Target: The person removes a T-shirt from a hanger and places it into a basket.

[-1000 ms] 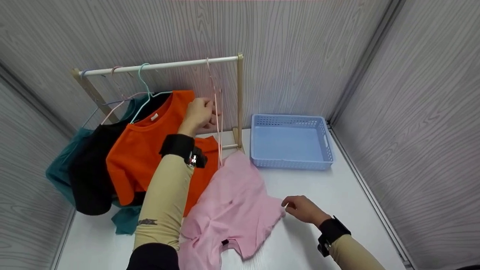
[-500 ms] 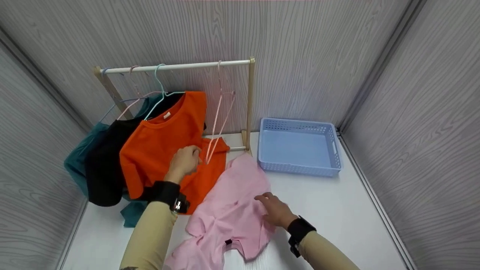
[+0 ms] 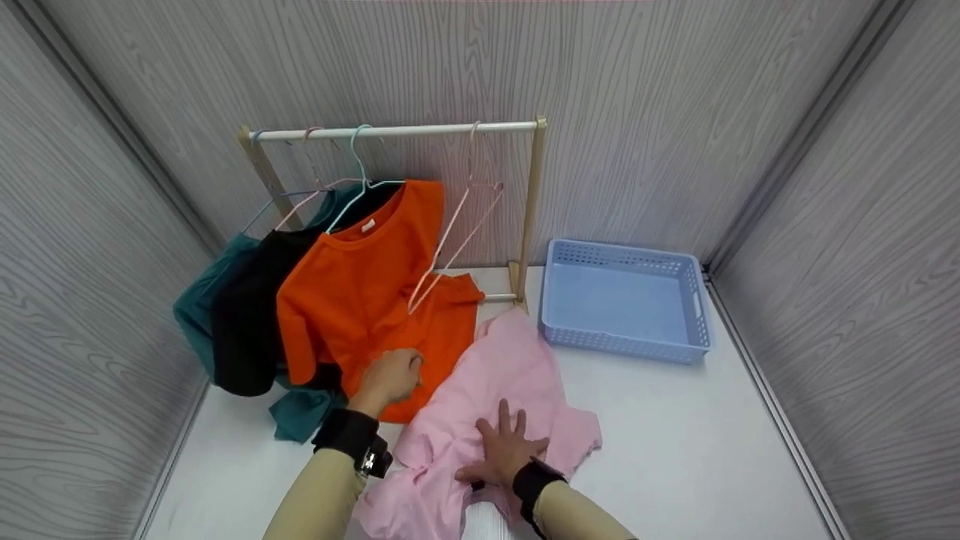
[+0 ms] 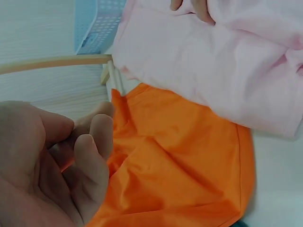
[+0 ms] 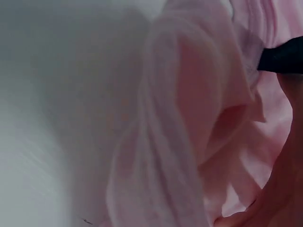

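Note:
A pink shirt (image 3: 517,360) lies rumpled on the white table, its neckline towards me. My right hand (image 3: 510,450) rests on it near the neckline with fingers spread; a small black neck label (image 5: 284,56) shows in the right wrist view. Over the lower part of an orange shirt (image 3: 375,270) is my left hand (image 3: 391,375), its fingers loosely curled around nothing. Bare of clothing, a pink hanger (image 3: 448,255) hangs tilted from the rail of the clothes rack (image 3: 420,130). In the left wrist view, the left hand's fingers (image 4: 90,156) hold nothing.
A black shirt (image 3: 247,315) and a teal shirt (image 3: 202,300) hang left of the orange one, which is on a mint hanger (image 3: 357,161). A light blue basket (image 3: 626,341) stands right of the rack. Wood-grain walls enclose the table.
My left hand has come away from the pink hanger and down towards me. My right hand has left the pink shirt's sleeve edge and moved left, spreading on the shirt.

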A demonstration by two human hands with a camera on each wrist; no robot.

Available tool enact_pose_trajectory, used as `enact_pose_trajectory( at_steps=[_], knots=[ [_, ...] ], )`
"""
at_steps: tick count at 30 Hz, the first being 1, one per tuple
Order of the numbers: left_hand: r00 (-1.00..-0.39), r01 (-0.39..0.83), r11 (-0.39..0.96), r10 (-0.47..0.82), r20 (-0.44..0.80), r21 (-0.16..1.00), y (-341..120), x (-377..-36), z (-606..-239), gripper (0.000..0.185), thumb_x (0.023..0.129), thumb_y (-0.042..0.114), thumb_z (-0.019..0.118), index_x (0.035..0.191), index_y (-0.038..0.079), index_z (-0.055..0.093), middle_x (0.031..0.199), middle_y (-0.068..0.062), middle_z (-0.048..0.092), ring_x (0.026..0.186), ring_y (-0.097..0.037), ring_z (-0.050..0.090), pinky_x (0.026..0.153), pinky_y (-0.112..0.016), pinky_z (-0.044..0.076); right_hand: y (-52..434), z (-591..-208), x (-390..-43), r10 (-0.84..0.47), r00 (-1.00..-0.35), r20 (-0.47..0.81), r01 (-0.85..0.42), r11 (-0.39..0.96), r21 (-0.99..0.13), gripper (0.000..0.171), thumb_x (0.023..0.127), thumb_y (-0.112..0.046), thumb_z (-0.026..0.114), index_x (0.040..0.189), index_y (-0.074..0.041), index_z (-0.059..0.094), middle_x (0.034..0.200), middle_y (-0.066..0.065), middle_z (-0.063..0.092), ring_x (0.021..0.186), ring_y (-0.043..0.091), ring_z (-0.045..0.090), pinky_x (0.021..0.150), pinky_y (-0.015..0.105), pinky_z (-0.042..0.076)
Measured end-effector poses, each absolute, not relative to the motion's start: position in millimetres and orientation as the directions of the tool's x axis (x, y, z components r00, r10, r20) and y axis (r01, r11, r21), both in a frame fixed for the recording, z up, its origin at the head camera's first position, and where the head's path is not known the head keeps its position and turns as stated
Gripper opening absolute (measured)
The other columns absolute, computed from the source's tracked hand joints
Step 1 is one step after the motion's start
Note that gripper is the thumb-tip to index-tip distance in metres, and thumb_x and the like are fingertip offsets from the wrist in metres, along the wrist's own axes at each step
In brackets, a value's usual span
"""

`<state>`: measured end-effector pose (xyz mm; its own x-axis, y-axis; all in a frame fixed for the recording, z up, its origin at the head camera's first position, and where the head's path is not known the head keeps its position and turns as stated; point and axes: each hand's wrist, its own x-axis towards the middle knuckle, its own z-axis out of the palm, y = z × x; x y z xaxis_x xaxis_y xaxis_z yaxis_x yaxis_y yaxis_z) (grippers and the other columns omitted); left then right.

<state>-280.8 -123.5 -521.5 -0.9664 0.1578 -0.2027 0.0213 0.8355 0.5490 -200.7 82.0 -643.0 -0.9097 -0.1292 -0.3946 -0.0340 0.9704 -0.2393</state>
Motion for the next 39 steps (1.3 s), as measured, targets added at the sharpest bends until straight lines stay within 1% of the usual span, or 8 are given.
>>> enact_pose_trajectory(
  at_steps=[8, 15, 19, 23, 25, 30, 35, 39],
  knots=[
    [-0.959, 0.052, 0.816, 0.202, -0.198, 0.576, -120.2, -275.5, -525.3, 0.02, 0.101, 0.018, 0.048, 0.103, 0.01, 0.067, 0.072, 0.001, 0.067, 0.053, -0.013, 0.056, 0.053, -0.027, 0.044, 89.5, -660.6, -199.1, -0.116, -0.972, -0.203, -0.093, 0.988, -0.122, 0.065, 0.07, -0.064, 0.072, 0.103, -0.008, 0.068, 0.133, 0.012, 0.049, 0.117, 0.039, 0.048, 0.068, 0.066, 0.051],
    [-0.933, -0.016, 0.783, 0.212, -0.291, 0.622, -121.6, -270.7, -529.0, 0.025, 0.102, 0.02, 0.049, 0.119, 0.009, 0.063, 0.082, -0.006, 0.068, 0.052, -0.014, 0.055, 0.051, -0.027, 0.046, 131.6, -652.7, -202.8, -0.247, -0.967, -0.057, -0.22, 0.929, -0.299, 0.025, 0.076, -0.029, 0.075, 0.069, -0.008, 0.064, 0.082, 0.006, 0.054, 0.069, 0.024, 0.051, 0.057, 0.038, 0.047],
    [-0.92, -0.04, 0.777, 0.217, -0.327, 0.628, -124.2, -269.8, -530.0, 0.025, 0.102, 0.021, 0.049, 0.12, 0.009, 0.062, 0.088, -0.01, 0.068, 0.055, -0.016, 0.055, 0.052, -0.027, 0.048, 160.4, -644.7, -209.0, -0.25, -0.963, -0.099, -0.183, 0.878, -0.443, 0.014, 0.077, -0.012, 0.073, 0.081, -0.009, 0.06, 0.077, 0.004, 0.055, 0.067, 0.018, 0.049, 0.061, 0.035, 0.04],
    [-0.911, -0.05, 0.779, 0.22, -0.348, 0.625, -124.9, -269.3, -527.9, 0.027, 0.102, 0.023, 0.049, 0.122, 0.01, 0.061, 0.089, -0.008, 0.067, 0.057, -0.017, 0.056, 0.054, -0.027, 0.049, 183.1, -631.1, -214.3, -0.288, -0.946, -0.151, -0.182, 0.853, -0.489, 0.045, 0.08, -0.003, 0.07, 0.122, -0.008, 0.055, 0.101, 0.016, 0.064, 0.087, 0.03, 0.06, 0.073, 0.046, 0.05],
    [-0.908, -0.053, 0.775, 0.225, -0.354, 0.63, -124.0, -269.2, -526.8, 0.027, 0.102, 0.024, 0.048, 0.124, 0.011, 0.061, 0.087, -0.006, 0.066, 0.056, -0.016, 0.055, 0.054, -0.027, 0.048, 191.1, -625.2, -216.3, -0.301, -0.942, -0.146, -0.197, 0.852, -0.485, 0.048, 0.081, 0.001, 0.068, 0.126, -0.009, 0.057, 0.101, 0.018, 0.062, 0.086, 0.031, 0.059, 0.075, 0.048, 0.05],
    [-0.901, -0.052, 0.762, 0.243, -0.358, 0.646, -119.7, -267.9, -520.5, 0.028, 0.102, 0.023, 0.049, 0.125, 0.012, 0.06, 0.089, -0.008, 0.067, 0.055, -0.016, 0.054, 0.052, -0.027, 0.049, 206.9, -612.1, -227.2, -0.282, -0.959, -0.024, -0.239, 0.853, -0.463, 0.021, 0.083, 0.008, 0.059, 0.096, -0.006, 0.069, 0.089, 0.014, 0.055, 0.079, 0.027, 0.055, 0.074, 0.045, 0.049],
    [-0.897, -0.018, 0.766, 0.271, -0.349, 0.643, -115.9, -265.4, -513.0, 0.027, 0.101, 0.023, 0.051, 0.124, 0.012, 0.06, 0.086, -0.007, 0.066, 0.054, -0.016, 0.055, 0.052, -0.027, 0.05, 222.8, -576.1, -248.8, -0.261, -0.965, 0.018, -0.235, 0.833, -0.5, 0.019, 0.085, 0.007, 0.056, 0.094, -0.009, 0.061, 0.093, 0.013, 0.066, 0.089, 0.032, 0.063, 0.079, 0.05, 0.049],
    [-0.895, -0.014, 0.768, 0.277, -0.351, 0.641, -113.4, -264.1, -508.6, 0.026, 0.101, 0.024, 0.051, 0.124, 0.013, 0.06, 0.085, -0.003, 0.065, 0.058, -0.02, 0.059, 0.051, -0.027, 0.051, 241.4, -538.2, -272.2, -0.238, -0.966, 0.097, -0.253, 0.814, -0.522, 0.027, 0.072, 0.014, 0.053, 0.086, -0.009, 0.059, 0.088, 0.012, 0.066, 0.085, 0.032, 0.062, 0.077, 0.048, 0.048]
  ],
)
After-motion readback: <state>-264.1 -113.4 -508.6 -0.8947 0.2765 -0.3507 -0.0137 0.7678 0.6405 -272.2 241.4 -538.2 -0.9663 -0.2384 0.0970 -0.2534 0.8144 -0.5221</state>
